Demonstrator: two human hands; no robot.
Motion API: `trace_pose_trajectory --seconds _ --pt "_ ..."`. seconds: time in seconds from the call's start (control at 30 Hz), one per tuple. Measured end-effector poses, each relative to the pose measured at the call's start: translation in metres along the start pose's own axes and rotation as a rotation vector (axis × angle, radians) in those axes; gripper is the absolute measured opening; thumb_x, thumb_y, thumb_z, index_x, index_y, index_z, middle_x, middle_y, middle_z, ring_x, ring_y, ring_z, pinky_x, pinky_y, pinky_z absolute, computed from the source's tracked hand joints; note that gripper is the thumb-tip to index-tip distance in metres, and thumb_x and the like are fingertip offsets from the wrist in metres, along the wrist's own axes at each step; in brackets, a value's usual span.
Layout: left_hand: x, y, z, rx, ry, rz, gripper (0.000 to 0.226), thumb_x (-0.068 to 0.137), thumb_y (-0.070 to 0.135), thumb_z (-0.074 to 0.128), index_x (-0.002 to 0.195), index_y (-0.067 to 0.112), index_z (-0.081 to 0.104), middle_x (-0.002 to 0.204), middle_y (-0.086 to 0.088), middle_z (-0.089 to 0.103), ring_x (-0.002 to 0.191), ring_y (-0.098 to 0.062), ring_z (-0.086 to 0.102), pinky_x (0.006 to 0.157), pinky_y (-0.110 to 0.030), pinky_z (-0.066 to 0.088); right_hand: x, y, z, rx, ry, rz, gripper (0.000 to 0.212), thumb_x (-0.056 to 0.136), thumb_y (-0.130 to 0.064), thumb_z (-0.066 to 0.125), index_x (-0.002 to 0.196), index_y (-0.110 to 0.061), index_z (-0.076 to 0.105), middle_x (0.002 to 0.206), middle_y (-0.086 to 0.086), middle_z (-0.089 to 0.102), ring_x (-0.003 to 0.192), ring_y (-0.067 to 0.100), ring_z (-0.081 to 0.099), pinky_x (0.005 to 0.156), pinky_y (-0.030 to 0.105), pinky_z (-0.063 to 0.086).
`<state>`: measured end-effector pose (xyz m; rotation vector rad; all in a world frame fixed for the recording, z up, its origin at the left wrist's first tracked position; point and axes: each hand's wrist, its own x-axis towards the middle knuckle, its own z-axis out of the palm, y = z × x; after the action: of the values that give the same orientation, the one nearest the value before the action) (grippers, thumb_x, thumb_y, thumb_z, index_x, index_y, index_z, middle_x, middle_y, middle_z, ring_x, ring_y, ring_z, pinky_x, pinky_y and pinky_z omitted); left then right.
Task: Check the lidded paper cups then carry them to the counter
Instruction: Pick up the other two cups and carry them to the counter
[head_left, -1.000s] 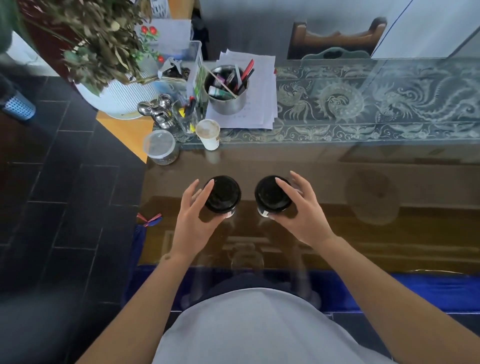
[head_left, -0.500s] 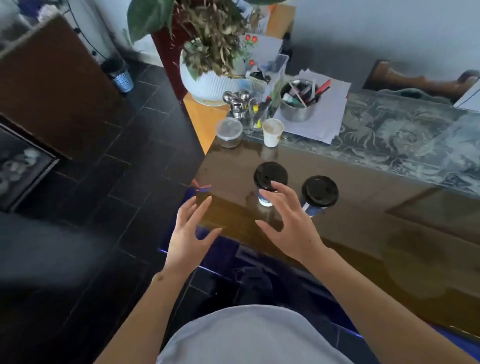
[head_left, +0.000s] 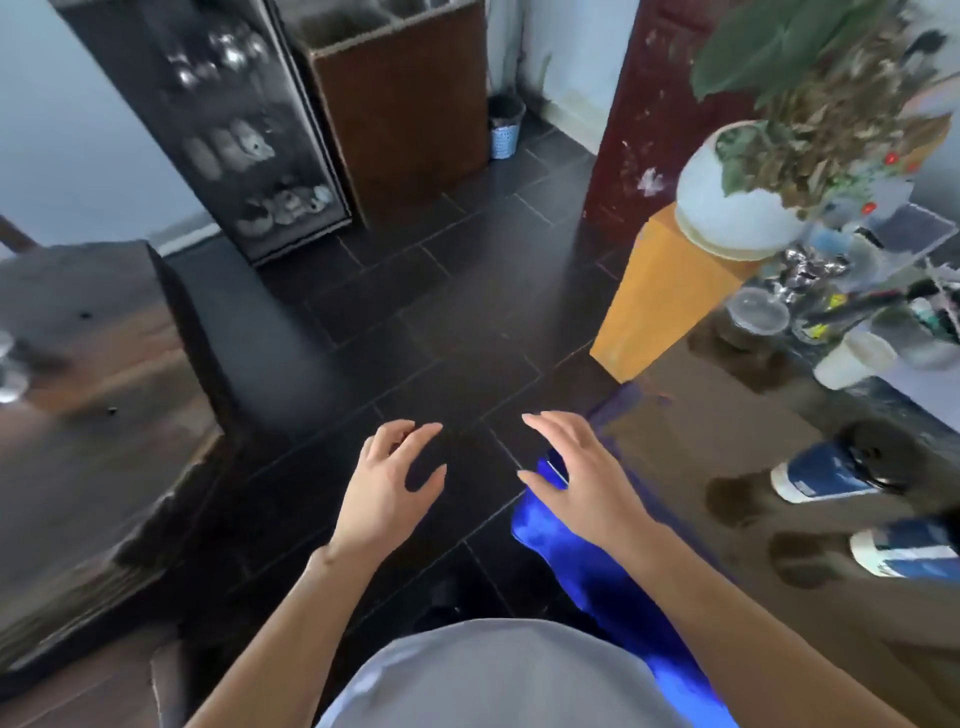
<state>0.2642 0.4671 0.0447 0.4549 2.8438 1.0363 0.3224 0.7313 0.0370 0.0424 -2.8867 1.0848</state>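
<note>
Two blue-and-white paper cups with black lids stand on the glass table at the far right: one (head_left: 826, 470) nearer the table's middle, the other (head_left: 906, 553) cut off by the right edge. My left hand (head_left: 387, 488) hovers over the dark floor, fingers loosely spread, holding nothing. My right hand (head_left: 574, 478) hovers over the table's left corner, fingers relaxed, empty as well. Both hands are well to the left of the cups.
The glass table (head_left: 675, 467) runs along the right, with a small white cup (head_left: 854, 358), a clear tub (head_left: 756, 314) and a pen clutter at its far end. An orange stand (head_left: 649, 306) bears a white plant pot (head_left: 737, 208). A dark wooden counter (head_left: 88, 415) is at left.
My view has swung left, away from the table. Both hands let go of the cups and drew back; the cups now stand at the right edge of the view.
</note>
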Motion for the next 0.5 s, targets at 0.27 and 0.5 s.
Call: trace_pose_trajectory --seconds 0.27,0.5 --pt "-0.039 -0.109 -0.095 0.139 0.263 -0.383 0.054 0.096 0.032 0.078 0.147 0.026 0.062 0.143 -0.012 0.056 0.128 -0.036 0.055 0.095 -0.049 0.057 0.111 -0.094 0.098 -0.037 -0.265 -0.177 0.060 0.089 -0.047 0.070 0.145 -0.041 0.047 0.147 -0.012 0.039 0.118 0.010 0.059 0.088 0.033 0.055" --pt "-0.059 -0.167 -0.130 0.138 0.392 -0.752 0.065 0.100 0.038 0.071 0.159 0.031 0.046 0.154 -0.015 0.048 0.134 -0.038 0.051 0.102 -0.054 0.055 0.207 -0.161 0.170 -0.101 -0.412 -0.308 0.067 0.093 -0.044 0.072 0.151 -0.036 0.039 0.157 -0.004 0.032 0.127 0.019 0.057 0.083 0.027 0.050"
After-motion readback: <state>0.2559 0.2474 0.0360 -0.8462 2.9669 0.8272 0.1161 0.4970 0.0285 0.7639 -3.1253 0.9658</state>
